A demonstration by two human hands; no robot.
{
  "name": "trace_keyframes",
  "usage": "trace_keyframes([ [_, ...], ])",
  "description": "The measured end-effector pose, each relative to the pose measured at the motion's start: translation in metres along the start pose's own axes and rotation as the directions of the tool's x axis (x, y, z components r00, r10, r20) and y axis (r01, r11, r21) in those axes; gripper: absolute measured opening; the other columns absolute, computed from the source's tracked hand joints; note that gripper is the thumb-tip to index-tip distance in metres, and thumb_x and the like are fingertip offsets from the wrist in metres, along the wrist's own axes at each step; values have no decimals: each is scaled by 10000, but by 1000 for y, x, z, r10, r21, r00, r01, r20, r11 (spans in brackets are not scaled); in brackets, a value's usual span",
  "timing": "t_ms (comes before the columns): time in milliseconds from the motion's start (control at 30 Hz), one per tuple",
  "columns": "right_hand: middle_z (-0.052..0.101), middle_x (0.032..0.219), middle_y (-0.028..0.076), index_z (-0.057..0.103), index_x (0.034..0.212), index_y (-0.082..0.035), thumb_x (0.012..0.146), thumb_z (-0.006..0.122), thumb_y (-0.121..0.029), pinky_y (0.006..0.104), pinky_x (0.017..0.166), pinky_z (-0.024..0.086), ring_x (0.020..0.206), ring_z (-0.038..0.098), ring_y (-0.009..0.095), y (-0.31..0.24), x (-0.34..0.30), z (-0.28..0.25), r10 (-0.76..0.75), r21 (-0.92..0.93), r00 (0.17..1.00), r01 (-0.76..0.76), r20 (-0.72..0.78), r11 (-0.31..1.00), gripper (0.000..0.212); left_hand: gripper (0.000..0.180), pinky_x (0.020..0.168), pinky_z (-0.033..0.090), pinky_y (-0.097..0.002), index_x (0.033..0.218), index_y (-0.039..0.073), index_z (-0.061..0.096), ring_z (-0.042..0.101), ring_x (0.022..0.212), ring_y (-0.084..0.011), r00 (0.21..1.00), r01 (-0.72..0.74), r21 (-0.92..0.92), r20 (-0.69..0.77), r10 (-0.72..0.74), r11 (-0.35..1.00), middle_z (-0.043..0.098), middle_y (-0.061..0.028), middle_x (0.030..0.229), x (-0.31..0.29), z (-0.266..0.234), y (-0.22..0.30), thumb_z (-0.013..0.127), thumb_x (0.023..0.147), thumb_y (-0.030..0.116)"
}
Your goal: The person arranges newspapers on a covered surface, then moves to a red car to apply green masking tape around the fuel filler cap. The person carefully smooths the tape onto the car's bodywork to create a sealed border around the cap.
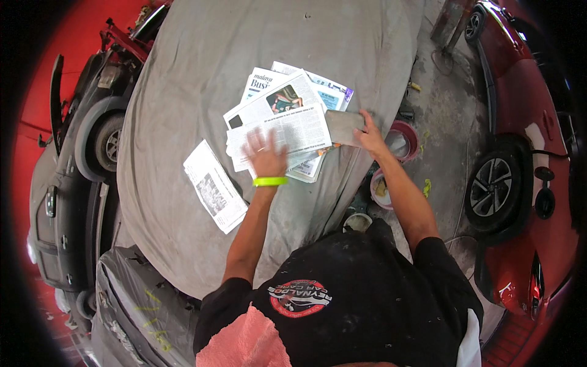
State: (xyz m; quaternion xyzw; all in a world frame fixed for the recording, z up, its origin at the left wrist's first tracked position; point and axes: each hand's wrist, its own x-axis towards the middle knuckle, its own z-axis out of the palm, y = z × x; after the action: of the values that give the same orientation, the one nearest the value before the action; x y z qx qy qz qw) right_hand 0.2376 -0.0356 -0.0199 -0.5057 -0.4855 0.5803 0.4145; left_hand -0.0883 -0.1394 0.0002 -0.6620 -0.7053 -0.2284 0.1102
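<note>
A pile of folded newspaper sheets (293, 131) lies fanned out on a grey cloth cover (202, 79). My left hand (266, 158), with a bright yellow-green band at its wrist, rests over the near left part of the pile; its spread fingers are slightly blurred. At the pile's right edge my right hand (370, 137) grips a flat grey-brown rectangular piece (344, 127) between thumb and fingers. The piece's left end meets the newspapers; what it is made of I cannot tell. Apart from the pile, another folded newspaper (215, 186) lies slanted to the left.
Pink-rimmed tubs (400, 140) and a smaller bucket (358, 221) stand on the floor beside the covered surface's right edge. A red car (520, 104) is at the right, a dark vehicle (73, 183) at the left. Black sheeting (134, 306) covers something at the lower left.
</note>
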Motion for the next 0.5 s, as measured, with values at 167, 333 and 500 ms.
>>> trace_keyframes([
  [167,587,1297,202,329,1575,-144,919,618,-17,350,964,492,1156,582,242,-7,-1,13,35,-13,998,-35,49,999,728,594,1213,26,-675,1586,243,373,99,1560,-443,870,-353,24,375,319,935,207,-168,1688,69,36,34,356,1055,509],
  [333,598,1275,212,357,1554,-133,915,622,-28,355,918,515,1103,609,243,13,-1,22,-75,-50,997,77,37,996,700,616,1192,-29,-710,1643,316,189,25,1562,-463,823,-209,88,553,127,974,70,-145,1720,94,63,39,228,1069,537],
  [500,640,1176,214,351,1541,-124,922,648,-40,356,736,575,929,686,262,16,7,41,18,-82,999,-14,41,997,691,556,1136,-47,-785,1618,447,190,0,1546,-511,801,-186,164,596,54,969,46,-139,1723,97,50,56,211,1068,529],
])
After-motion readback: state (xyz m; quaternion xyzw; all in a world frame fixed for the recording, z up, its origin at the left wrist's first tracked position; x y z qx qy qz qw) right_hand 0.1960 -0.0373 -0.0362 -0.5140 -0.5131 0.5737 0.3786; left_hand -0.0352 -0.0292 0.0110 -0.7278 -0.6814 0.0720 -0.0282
